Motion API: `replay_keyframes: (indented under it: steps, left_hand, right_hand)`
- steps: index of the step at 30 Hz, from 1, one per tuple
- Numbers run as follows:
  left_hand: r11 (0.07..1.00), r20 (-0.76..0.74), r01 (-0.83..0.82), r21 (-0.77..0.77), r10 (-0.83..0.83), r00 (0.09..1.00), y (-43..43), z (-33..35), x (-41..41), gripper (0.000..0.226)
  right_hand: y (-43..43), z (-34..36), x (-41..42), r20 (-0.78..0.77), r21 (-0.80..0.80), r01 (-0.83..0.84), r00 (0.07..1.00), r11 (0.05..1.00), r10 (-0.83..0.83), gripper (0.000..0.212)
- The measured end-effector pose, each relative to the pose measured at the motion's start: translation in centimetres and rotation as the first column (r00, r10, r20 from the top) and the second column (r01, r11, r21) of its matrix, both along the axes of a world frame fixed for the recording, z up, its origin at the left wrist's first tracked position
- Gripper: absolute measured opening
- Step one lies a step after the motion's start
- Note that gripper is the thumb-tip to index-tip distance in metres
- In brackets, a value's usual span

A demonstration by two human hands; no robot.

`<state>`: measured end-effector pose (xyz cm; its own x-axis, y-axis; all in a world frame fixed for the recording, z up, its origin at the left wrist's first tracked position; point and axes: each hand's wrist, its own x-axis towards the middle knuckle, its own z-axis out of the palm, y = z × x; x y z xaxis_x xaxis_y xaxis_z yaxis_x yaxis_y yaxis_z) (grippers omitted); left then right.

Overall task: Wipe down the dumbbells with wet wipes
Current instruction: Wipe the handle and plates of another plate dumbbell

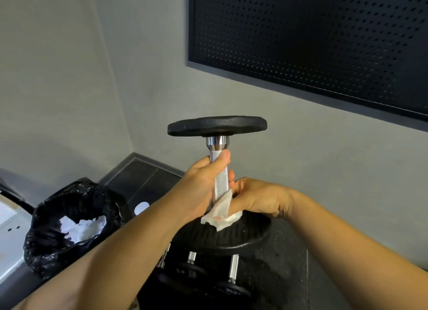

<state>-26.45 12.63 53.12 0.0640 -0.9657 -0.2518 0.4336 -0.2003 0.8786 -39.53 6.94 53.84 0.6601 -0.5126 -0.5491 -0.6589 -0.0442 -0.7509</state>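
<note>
A dumbbell [217,125] with black plates and a knurled silver handle is held upright in the middle of the view. My left hand [201,184] grips the handle from the left, thumb near its top. My right hand [257,199] holds a crumpled white wet wipe [220,213] against the bottom of the handle, just above the lower plate [243,235]. The fingers of my right hand are hidden behind the handle.
Other dumbbells [231,272] with silver handles lie on the dark floor below. A black rubbish bag [58,217] holding used white wipes stands open at the left. A grey wall and a black perforated panel [324,43] are behind.
</note>
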Motion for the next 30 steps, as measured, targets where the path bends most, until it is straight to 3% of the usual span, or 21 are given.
replay_keyframes:
  steps: [3, 5, 8, 10, 12, 16, 18, 21, 26, 30]
  left_hand:
    - [0.988, 0.100, -0.153, 0.037, 0.148, 0.984, -0.5, 0.1, -1.2, 0.017]
    - [0.967, 0.244, -0.248, 0.053, 0.228, 0.943, -1.1, -0.6, -1.9, 0.021]
    - [0.946, 0.338, -0.304, 0.114, 0.251, 0.907, -1.9, -1.2, -2.5, 0.039]
    - [0.940, 0.329, -0.303, 0.154, 0.240, 0.913, -2.1, -1.2, -2.7, 0.041]
    - [0.939, 0.280, -0.287, 0.189, 0.228, 0.932, -2.1, -1.1, -2.4, 0.038]
    - [0.935, 0.121, -0.223, 0.276, 0.196, 0.973, -1.8, -0.2, -0.7, 0.029]
    - [0.940, -0.045, -0.142, 0.309, 0.164, 0.985, -1.5, 0.3, 0.3, 0.032]
    - [0.972, -0.243, 0.012, 0.233, 0.046, 0.969, -1.0, 0.4, 1.5, 0.032]
    - [0.984, -0.365, 0.170, 0.048, -0.141, 0.920, -0.6, 0.1, 2.5, 0.024]
    - [0.991, -0.351, 0.107, 0.083, -0.072, 0.934, -0.6, 0.1, 2.3, 0.020]
  right_hand:
    - [0.5, 0.2, 0.9, -0.089, -0.092, 0.065, 0.993, 0.994, -0.073, 0.046]
    - [1.4, 0.1, 1.9, -0.202, -0.277, 0.135, 0.960, 0.952, -0.194, 0.034]
    - [2.8, -0.2, 3.2, -0.414, -0.630, -0.056, 0.868, 0.774, -0.274, 0.020]
    - [3.0, -1.0, 3.7, -0.413, -0.675, -0.064, 0.858, 0.735, -0.304, 0.017]
    - [2.9, -1.4, 3.8, -0.400, -0.599, -0.012, 0.871, 0.801, -0.286, 0.018]
    - [2.1, -0.5, 2.7, -0.153, -0.152, 0.117, 0.978, 0.981, -0.140, 0.036]
    - [1.6, 0.0, 2.1, -0.108, -0.054, 0.034, 0.993, 0.998, -0.039, 0.037]
    - [0.9, 0.0, 1.8, -0.074, 0.024, -0.036, 0.997, 0.999, 0.038, 0.044]
    - [0.4, -0.3, 1.1, 0.052, 0.138, -0.105, 0.994, 0.985, 0.099, 0.024]
    - [0.5, -0.3, 0.9, 0.081, 0.175, -0.104, 0.993, 0.979, 0.091, 0.023]
